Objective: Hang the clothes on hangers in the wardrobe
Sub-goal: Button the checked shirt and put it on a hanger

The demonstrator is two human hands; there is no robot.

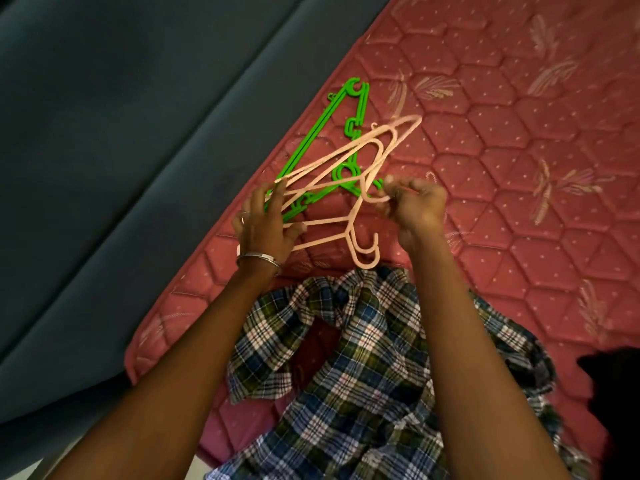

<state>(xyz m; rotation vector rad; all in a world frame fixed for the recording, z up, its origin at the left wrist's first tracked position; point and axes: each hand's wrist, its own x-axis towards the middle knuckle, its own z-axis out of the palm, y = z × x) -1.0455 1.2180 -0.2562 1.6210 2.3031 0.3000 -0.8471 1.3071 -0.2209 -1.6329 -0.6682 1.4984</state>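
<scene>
Plaid shirt [363, 358] lies crumpled below both hands: left hand [266, 226] and right hand [415, 206] pinching tangled peach hangers [332, 233].

Both hands work a tangle of pink hangers [346, 161] over green hangers [311, 140] on a pink quilted mattress [519, 133]. The left hand [266, 226] grips the hangers' bars; the right hand [415, 206] pinches a pink hook. A plaid shirt [353, 358] lies crumpled nearer, under the forearms.
</scene>
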